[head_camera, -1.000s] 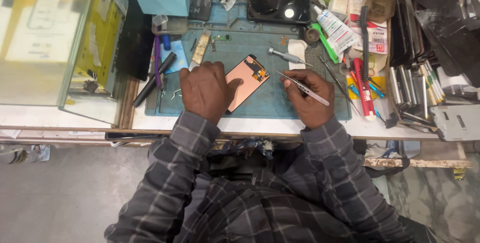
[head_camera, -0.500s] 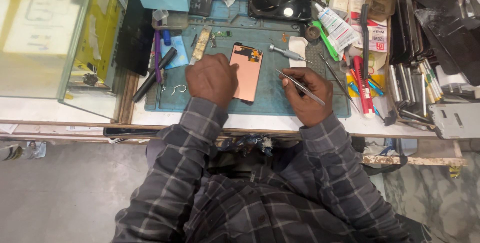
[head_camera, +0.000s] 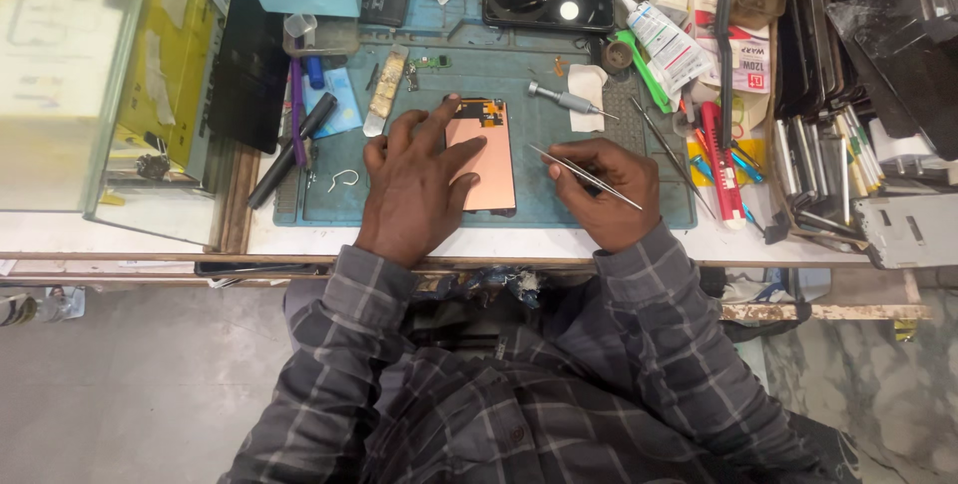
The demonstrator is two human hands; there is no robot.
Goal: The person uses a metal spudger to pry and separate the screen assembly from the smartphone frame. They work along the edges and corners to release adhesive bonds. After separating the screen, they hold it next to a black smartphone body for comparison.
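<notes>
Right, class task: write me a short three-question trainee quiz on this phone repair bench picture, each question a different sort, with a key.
1. True or false: the left hand lies flat on the copper-coloured phone display panel.
2. What does the right hand hold? A) metal tweezers B) a glue tube C) a cloth
3. Fill in: the panel lies on a ____-coloured work mat.

Key
1. True: the fingers rest on the panel.
2. A: thin metal tweezers, tips towards the panel.
3. Teal: the mat also carries a small screwdriver beyond the right hand.
</notes>
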